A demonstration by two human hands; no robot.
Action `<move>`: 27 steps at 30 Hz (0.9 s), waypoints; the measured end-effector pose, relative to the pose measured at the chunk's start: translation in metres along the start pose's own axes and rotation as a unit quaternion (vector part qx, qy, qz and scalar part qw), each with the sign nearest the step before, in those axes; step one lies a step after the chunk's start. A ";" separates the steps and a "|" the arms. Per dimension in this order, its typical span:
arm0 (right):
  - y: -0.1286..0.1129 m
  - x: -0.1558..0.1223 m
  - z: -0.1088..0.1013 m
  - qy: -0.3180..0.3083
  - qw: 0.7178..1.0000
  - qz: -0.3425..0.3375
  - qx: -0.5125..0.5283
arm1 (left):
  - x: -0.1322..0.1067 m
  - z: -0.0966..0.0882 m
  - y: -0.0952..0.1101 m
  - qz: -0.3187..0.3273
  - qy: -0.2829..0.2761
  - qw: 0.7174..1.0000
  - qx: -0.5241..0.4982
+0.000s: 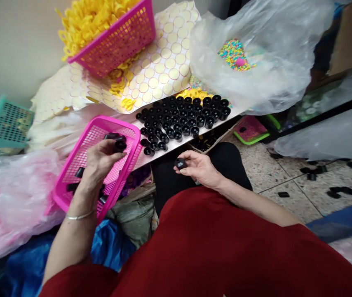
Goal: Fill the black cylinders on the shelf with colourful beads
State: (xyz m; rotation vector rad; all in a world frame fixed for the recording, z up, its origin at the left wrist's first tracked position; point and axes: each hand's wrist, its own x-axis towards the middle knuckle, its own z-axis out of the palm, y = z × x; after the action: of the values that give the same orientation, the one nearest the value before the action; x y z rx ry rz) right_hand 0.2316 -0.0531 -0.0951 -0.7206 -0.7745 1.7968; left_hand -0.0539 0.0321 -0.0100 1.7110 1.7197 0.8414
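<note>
Over the pink basket (71,165), my left hand (100,159) is closed on a small black cap (120,145). A few more black pieces (79,172) lie in the basket below it. In front of my lap, my right hand (202,168) pinches another black cap (180,163) between thumb and fingers. Beyond both hands, many black caps (186,130) stand in tight rows on a white board, most with their hollow ends up.
A second pink basket (117,45) heaped with yellow plastic pieces (92,24) rests on sheets of round stickers (163,62). Right of it, a clear bag (275,53) holds colourful beads (234,53). Black caps (341,191) lie scattered on the floor. A teal basket (9,123) stands far left.
</note>
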 end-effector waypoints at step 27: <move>-0.040 -0.012 -0.008 -0.071 0.816 -0.360 -0.447 | -0.060 0.066 0.080 0.141 -0.214 0.966 -0.013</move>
State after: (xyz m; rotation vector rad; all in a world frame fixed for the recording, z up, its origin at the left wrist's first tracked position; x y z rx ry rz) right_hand 0.2642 -0.0518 -0.0670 -0.7205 -1.7665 0.7255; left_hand 0.0496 -0.0266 0.0066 1.9761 1.1917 0.5515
